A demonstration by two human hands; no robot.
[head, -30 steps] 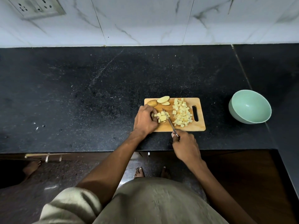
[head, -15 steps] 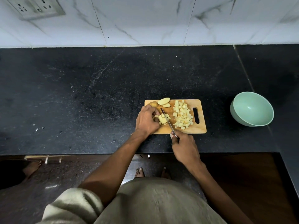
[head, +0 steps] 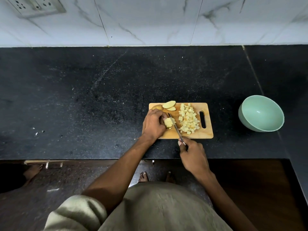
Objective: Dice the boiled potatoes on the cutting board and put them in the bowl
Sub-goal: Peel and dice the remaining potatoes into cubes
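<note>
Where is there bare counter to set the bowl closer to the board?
Bare counter lies between the cutting board handle end and the bowl, and behind the board up to the wall. The board is crowded: diced potato, left hand, knife, right hand.

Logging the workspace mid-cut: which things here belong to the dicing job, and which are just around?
In the job: cutting board, knife, potato piece being cut, diced pile, uncut slices, green bowl, left hand, right hand.

Just around: wall socket, black counter.
</note>
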